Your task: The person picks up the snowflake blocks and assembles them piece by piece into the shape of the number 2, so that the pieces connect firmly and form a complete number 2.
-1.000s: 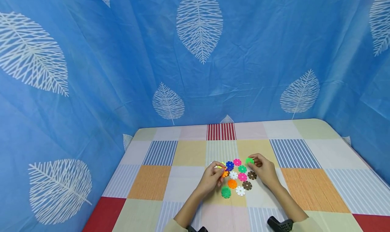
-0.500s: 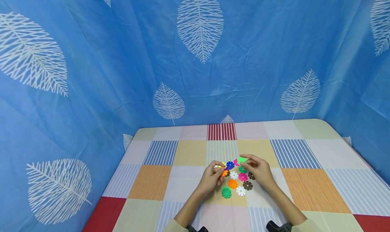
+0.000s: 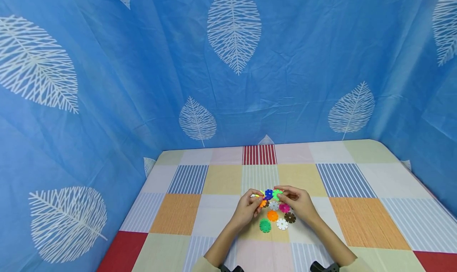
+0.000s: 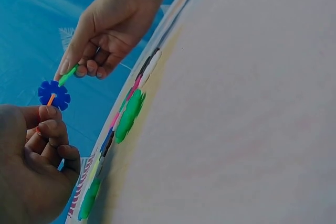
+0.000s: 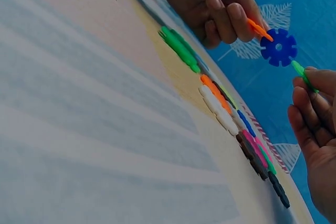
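Note:
Above the table my left hand pinches an orange notched plastic disc between thumb and fingers. A blue notched disc is slotted onto the orange one, standing crosswise to it. My right hand holds a bright green disc by its edge between thumb and index finger. The green disc's rim meets the blue disc's rim in both wrist views; I cannot tell whether it sits in a notch. The left wrist view also shows the blue disc between the two hands.
Several loose notched discs lie on the patchwork tablecloth below the hands, among them a green disc, an orange disc, a white disc, a brown disc and a pink disc. A blue leaf-patterned curtain surrounds the table.
My right hand has moved left with the bright green disc, from the pile's right side up to the blue disc. The left hand has stayed in place with the orange disc.

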The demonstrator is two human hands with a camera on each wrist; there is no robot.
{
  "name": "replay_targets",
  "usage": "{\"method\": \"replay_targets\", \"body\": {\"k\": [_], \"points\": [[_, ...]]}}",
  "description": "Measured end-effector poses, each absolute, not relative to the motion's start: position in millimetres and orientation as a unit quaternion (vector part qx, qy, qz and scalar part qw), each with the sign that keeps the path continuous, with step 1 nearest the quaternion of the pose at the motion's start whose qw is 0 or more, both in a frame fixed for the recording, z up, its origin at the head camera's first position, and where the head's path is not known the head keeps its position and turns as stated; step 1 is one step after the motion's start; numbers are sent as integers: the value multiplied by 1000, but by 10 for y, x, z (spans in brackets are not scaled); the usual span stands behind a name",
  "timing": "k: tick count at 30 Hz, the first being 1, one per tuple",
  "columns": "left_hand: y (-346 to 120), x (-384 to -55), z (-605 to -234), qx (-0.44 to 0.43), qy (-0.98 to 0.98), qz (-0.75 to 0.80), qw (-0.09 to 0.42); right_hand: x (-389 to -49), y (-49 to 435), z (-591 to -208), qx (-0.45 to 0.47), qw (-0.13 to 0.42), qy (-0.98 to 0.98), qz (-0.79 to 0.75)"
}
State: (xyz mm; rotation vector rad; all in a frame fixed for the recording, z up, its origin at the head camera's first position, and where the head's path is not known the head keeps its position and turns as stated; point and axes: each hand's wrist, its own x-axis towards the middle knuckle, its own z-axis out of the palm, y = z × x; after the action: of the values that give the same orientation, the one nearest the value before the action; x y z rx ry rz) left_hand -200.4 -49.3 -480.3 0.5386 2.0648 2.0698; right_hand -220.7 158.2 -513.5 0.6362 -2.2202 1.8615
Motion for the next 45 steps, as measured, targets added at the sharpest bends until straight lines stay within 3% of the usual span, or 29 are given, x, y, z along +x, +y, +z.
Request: {"method": "replay_targets", "body": {"k": [8, 17, 29, 45], "points": [[-482, -1994, -4803, 193, 697, 686, 81, -2144, 1546, -5009, 231, 89, -748, 616], [-455, -1962, -4789, 205, 725, 655, 60, -2081, 1519, -4905, 231, 42, -730, 642], [-428, -1917, -4807, 217, 749, 625, 29, -2193, 1530, -5182, 242, 67, -716, 652], [-409, -1881, -4779, 230, 758, 611, 10, -2106, 1500, -5041, 246, 75, -720, 645]]}}
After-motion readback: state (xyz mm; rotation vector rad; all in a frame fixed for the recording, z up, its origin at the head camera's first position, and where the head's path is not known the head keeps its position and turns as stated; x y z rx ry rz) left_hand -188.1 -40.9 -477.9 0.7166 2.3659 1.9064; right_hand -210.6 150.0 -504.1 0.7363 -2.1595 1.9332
